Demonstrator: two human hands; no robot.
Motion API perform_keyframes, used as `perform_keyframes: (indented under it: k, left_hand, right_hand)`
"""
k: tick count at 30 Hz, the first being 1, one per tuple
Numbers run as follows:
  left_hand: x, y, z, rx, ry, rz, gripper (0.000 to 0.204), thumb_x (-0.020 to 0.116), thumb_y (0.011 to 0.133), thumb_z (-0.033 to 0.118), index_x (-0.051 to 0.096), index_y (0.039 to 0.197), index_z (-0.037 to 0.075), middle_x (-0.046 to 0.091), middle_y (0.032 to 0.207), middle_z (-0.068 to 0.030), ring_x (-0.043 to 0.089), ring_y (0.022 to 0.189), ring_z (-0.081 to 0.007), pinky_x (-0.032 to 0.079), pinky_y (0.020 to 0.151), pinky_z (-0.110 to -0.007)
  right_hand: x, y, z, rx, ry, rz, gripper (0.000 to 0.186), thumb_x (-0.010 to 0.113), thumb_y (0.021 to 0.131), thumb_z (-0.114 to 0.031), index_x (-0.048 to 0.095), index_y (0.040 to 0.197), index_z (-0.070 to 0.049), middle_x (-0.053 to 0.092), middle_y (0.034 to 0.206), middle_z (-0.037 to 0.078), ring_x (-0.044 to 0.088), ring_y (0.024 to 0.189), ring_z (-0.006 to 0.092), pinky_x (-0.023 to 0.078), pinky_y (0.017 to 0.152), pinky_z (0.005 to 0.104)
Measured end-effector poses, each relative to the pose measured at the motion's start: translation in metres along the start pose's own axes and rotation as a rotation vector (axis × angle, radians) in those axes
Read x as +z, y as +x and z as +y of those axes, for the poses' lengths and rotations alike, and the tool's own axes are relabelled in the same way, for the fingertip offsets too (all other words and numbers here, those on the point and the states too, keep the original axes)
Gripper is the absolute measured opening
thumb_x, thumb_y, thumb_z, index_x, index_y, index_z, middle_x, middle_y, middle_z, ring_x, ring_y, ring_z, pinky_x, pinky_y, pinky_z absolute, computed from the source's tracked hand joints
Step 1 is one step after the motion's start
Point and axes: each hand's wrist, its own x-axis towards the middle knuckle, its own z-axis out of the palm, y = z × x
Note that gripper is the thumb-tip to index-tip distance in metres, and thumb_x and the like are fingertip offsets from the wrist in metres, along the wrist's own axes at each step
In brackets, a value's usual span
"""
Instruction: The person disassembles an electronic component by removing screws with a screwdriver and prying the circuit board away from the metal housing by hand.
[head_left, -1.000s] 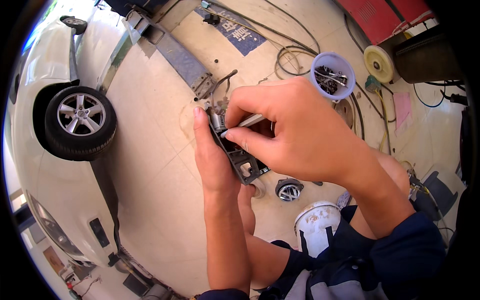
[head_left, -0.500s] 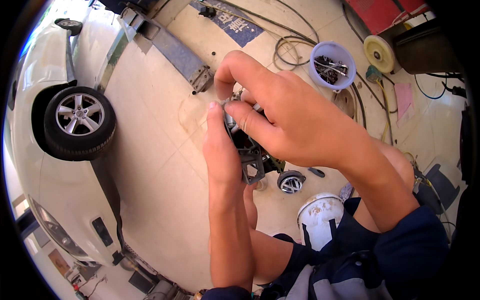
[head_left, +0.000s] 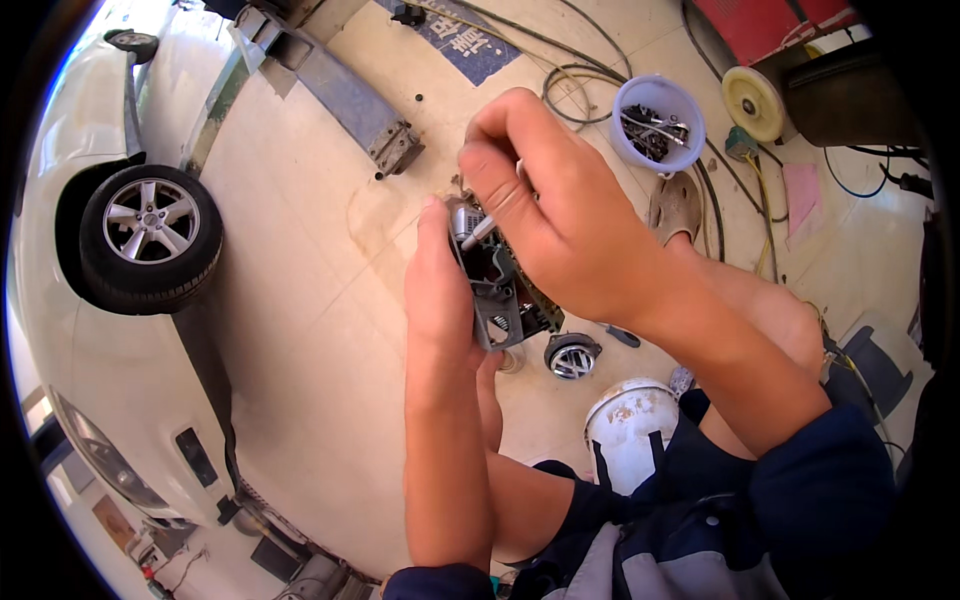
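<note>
My left hand (head_left: 440, 300) grips a dark mechanical assembly (head_left: 500, 305) from its left side, thumb up along the edge; a ribbed silver cylinder sits at its top and a circuit board shows at its right. My right hand (head_left: 570, 225) is curled over the assembly, pinching a slim pale tool (head_left: 478, 232) whose tip reaches into the housing beside the cylinder. The right fingers partly hide the tool and the part's top. Below the assembly on the floor lie a round chrome emblem (head_left: 573, 362) and a small dark object (head_left: 623, 335).
A white car with a wheel (head_left: 150, 240) stands left. A steel lift arm (head_left: 340, 100) lies above, a blue-lipped bucket of metal pieces (head_left: 656, 130) upper right, among hoses (head_left: 600, 75). A yellowish reel (head_left: 752, 105) sits by red equipment (head_left: 750, 25). A white bucket (head_left: 630, 420) is beneath me.
My right hand has risen and its fingers have shifted along the tool, showing more of the assembly. The assembly has tilted slightly. My right foot in a sandal now shows beside the bucket of pieces.
</note>
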Motion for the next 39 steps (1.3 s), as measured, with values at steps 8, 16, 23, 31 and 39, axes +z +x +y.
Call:
perform_keyframes:
  k: [8, 16, 23, 31, 39]
  left_hand:
    - [0.02, -0.013, 0.001, 0.108, -0.046, 0.113, 0.036, 0.037, 0.102, 0.044, 0.054, 0.097, 0.013, 0.062, 0.071, 0.0016, 0.056, 0.049, -0.0084, 0.038, 0.036, -0.024]
    - [0.009, 0.003, -0.009, 0.15, -0.134, 0.092, 0.036, 0.034, 0.102, 0.044, 0.054, 0.096, 0.014, 0.059, 0.068, 0.0034, 0.054, 0.047, -0.0081, 0.036, 0.035, -0.024]
    - [0.001, 0.012, -0.015, 0.177, -0.16, 0.074, 0.039, 0.033, 0.103, 0.045, 0.054, 0.095, 0.013, 0.058, 0.067, 0.0028, 0.056, 0.05, -0.009, 0.04, 0.038, -0.025]
    - [0.002, 0.008, -0.014, 0.116, -0.198, 0.027, 0.039, 0.035, 0.103, 0.043, 0.053, 0.097, 0.009, 0.06, 0.074, -0.0014, 0.056, 0.055, -0.011, 0.043, 0.045, -0.026]
    - [-0.005, -0.004, -0.014, 0.115, -0.176, -0.024, 0.038, 0.04, 0.103, 0.043, 0.057, 0.105, 0.009, 0.062, 0.09, -0.0037, 0.063, 0.077, -0.0108, 0.052, 0.066, -0.027]
  right_hand:
    - [0.013, 0.01, -0.011, 0.321, 0.72, 0.166, 0.024, 0.042, 0.105, -0.022, 0.05, 0.095, -0.002, 0.04, 0.072, 0.0, 0.039, 0.068, 0.0102, 0.038, 0.066, 0.0252]
    - [0.021, 0.018, -0.016, 0.383, 0.907, 0.222, 0.021, 0.041, 0.096, -0.012, 0.054, 0.103, 0.002, 0.049, 0.073, 0.001, 0.043, 0.067, 0.0094, 0.04, 0.064, 0.0245]
    - [0.024, 0.017, -0.015, 0.32, 0.931, 0.237, 0.017, 0.052, 0.094, -0.019, 0.054, 0.087, -0.003, 0.048, 0.069, -0.001, 0.04, 0.063, 0.0069, 0.036, 0.061, 0.0222]
    - [0.023, 0.015, -0.016, 0.352, 0.848, 0.242, 0.047, 0.068, 0.078, -0.012, 0.028, 0.052, -0.013, 0.027, 0.049, -0.007, 0.022, 0.047, 0.0042, 0.018, 0.043, 0.0271]
    - [0.026, 0.013, -0.025, 0.247, 0.698, 0.126, 0.036, 0.052, 0.068, 0.001, 0.022, 0.053, -0.01, 0.022, 0.053, -0.006, 0.019, 0.053, 0.0045, 0.015, 0.044, 0.0283]
